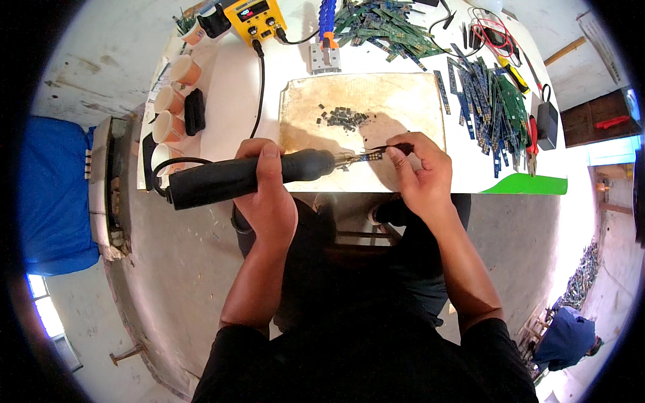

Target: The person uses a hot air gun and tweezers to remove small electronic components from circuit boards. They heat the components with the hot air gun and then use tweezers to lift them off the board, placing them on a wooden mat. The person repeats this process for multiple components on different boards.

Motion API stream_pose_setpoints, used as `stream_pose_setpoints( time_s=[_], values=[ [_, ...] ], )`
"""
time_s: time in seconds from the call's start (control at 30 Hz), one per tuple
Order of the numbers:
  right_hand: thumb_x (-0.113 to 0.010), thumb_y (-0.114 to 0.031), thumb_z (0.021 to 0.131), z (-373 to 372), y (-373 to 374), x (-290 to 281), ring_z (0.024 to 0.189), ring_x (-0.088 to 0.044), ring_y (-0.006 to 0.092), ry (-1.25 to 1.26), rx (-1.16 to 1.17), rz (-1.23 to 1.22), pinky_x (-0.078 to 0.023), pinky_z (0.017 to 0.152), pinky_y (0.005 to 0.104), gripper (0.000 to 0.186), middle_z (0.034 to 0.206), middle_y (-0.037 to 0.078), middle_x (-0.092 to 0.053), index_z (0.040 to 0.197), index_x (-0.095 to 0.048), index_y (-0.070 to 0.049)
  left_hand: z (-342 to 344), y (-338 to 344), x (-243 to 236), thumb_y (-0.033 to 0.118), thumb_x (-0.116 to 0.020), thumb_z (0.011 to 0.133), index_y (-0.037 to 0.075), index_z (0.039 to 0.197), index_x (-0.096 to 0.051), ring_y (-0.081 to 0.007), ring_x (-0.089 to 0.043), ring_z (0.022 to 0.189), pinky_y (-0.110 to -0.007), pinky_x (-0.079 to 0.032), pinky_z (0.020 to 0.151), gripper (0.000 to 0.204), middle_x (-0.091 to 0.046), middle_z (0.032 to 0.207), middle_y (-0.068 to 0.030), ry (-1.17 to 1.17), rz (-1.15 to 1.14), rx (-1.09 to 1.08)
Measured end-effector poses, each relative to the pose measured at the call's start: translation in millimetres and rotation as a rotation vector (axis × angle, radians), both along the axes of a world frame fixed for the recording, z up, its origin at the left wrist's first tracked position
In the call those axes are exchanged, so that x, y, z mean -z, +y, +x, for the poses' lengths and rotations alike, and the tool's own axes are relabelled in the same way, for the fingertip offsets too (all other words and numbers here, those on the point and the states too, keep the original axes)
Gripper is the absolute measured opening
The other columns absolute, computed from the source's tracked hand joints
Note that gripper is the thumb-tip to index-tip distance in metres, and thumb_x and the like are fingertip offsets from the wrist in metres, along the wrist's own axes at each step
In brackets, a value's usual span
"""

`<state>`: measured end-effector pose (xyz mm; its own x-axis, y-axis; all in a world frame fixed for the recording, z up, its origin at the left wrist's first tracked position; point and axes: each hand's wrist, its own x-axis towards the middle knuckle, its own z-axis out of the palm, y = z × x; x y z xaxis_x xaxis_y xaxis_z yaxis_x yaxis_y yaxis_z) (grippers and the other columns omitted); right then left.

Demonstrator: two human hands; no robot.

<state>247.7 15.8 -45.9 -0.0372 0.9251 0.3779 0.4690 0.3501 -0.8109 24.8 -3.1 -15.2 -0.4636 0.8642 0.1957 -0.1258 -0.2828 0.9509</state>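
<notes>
My left hand (267, 188) grips a black hot-air gun (215, 181), whose metal nozzle (342, 160) points right at a narrow circuit-board strip (371, 157) over the beige square mat (302, 94). My right hand (423, 174) is closed on dark tweezers (398, 148), their tips over the strip; whether the fingers also touch the strip, I cannot tell. Several small black components (342, 119) lie scattered on the mat just beyond the nozzle.
A yellow soldering station (248, 20), paper cups (170, 126), green board strips (383, 30), blue strips (480, 101), red-handled pliers (533, 138) and cables surround the mat on the white table (228, 101). A person in blue (564, 336) is at lower right.
</notes>
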Motion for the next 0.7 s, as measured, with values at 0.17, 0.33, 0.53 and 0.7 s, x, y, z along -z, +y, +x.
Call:
stream_pose_setpoints(
  time_s=[0.17, 0.33, 0.53, 0.7],
  values=[
    [-0.069, -0.005, 0.091, 2, 18, 7, 0.079, -0.069, 0.0186, 0.136, 0.067, -0.115, -0.053, 0.072, 0.0289, 0.011, 0.089, 0.013, -0.072, 0.101, -0.070, 0.000, 0, 0, -2, 0.010, -0.060, 0.092, 0.005, 0.090, -0.054, -0.0142, -0.052, 0.091, -0.029, -0.040, 0.094, 0.008, -0.055, 0.091, -0.0040, -0.009, -0.026, -0.012],
    [-0.069, -0.004, 0.092, 17, 15, 5, 0.081, -0.067, 0.0124, 0.214, 0.056, -0.145, -0.052, 0.075, 0.0265, 0.012, 0.091, 0.009, -0.073, 0.103, -0.070, -0.001, 2, 0, 0, 0.011, -0.061, 0.092, 0.005, 0.090, -0.054, -0.0141, -0.052, 0.091, -0.029, -0.040, 0.095, 0.009, -0.055, 0.090, -0.0050, 0.014, -0.019, 0.016],
    [-0.068, -0.001, 0.091, 38, -11, 9, 0.083, -0.061, 0.0126, 0.286, 0.041, -0.086, -0.048, 0.077, 0.0247, 0.008, 0.093, 0.009, -0.068, 0.098, -0.067, 0.002, 9, 5, -2, 0.010, -0.059, 0.092, 0.004, 0.089, -0.054, -0.0145, -0.051, 0.090, -0.029, -0.040, 0.094, 0.009, -0.055, 0.090, -0.0057, 0.013, 0.043, 0.059],
    [-0.066, 0.001, 0.091, 45, -14, 15, 0.084, -0.061, 0.0145, 0.219, 0.000, 0.048, -0.048, 0.077, 0.0251, 0.005, 0.092, 0.010, -0.067, 0.096, -0.066, 0.003, 14, 7, 0, 0.010, -0.058, 0.092, 0.003, 0.089, -0.054, -0.0150, -0.052, 0.089, -0.029, -0.042, 0.092, 0.008, -0.055, 0.090, -0.0064, 0.121, 0.059, 0.098]
  ],
)
